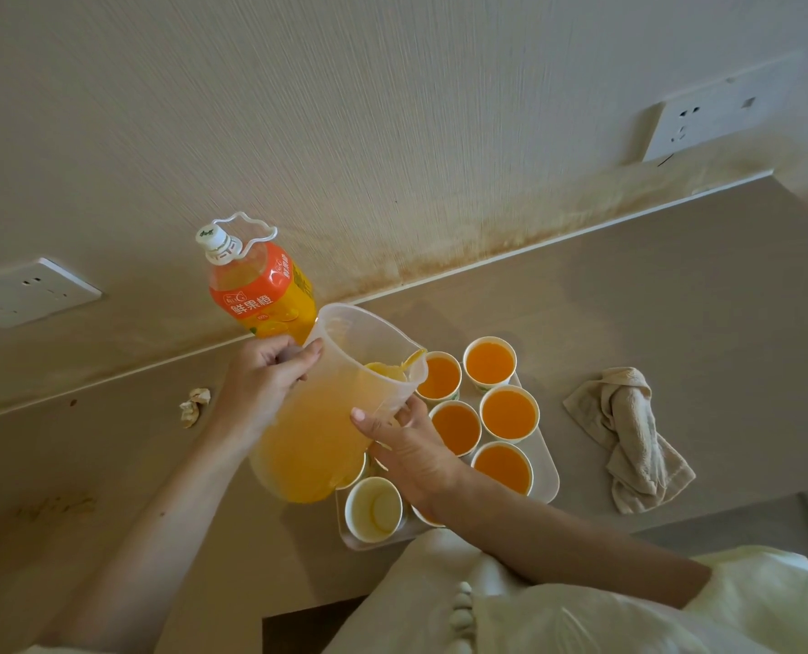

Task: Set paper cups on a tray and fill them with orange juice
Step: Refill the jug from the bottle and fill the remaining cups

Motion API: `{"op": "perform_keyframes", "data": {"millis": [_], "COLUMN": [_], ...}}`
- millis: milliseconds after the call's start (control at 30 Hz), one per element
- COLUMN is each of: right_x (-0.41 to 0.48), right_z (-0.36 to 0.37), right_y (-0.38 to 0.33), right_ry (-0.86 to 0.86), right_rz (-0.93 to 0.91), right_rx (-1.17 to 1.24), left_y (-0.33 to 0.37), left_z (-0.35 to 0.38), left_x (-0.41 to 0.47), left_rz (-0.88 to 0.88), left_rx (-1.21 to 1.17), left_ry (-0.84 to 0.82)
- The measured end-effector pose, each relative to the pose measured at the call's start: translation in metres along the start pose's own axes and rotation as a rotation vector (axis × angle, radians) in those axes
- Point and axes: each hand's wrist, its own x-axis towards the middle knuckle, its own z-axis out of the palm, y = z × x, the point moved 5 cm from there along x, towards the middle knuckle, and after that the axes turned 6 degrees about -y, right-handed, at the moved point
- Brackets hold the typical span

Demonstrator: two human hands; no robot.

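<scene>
A clear plastic pitcher [331,417] holding orange juice is tilted toward the right above a white tray [551,469]. My left hand [267,375] grips the pitcher's handle. My right hand [404,446] supports its lower side with thumb and fingers against the wall. Juice sits at the spout [414,358], over a filled cup [440,376]. Several paper cups on the tray are full of juice, such as one at the back [489,362]. An empty cup [374,508] stands at the tray's near left corner. Other cups are partly hidden under the pitcher and my right wrist.
An orange juice bottle [258,287] with a white cap stands against the wall behind the pitcher. A crumpled beige cloth [628,436] lies right of the tray. A crumpled scrap of paper [194,404] lies on the counter at left. Wall sockets [26,292] [702,127] are mounted above.
</scene>
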Motion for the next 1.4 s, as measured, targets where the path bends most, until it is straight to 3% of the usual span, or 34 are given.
{"op": "perform_keyframes", "data": {"millis": [300, 500, 867, 1400], "right_x": [-0.007, -0.006, 0.011, 0.016], "right_z": [0.006, 0.017, 0.027, 0.023], "right_y": [-0.007, 0.002, 0.032, 0.042], "right_ry": [-0.030, -0.055, -0.166, -0.101], "right_rz": [-0.076, -0.068, 0.033, 0.171], "right_rx": [-0.217, -0.279, -0.194, -0.087], "left_y": [-0.002, -0.007, -0.025, -0.034], "left_z": [-0.011, -0.025, -0.031, -0.024], "left_x": [-0.013, -0.027, -0.050, -0.036], "left_rz": [0.000, -0.007, -0.032, -0.055], "left_rx": [-0.075, 0.005, 0.275, 0.454], "left_ry": [0.141, 0.169, 0.253, 0.177]}}
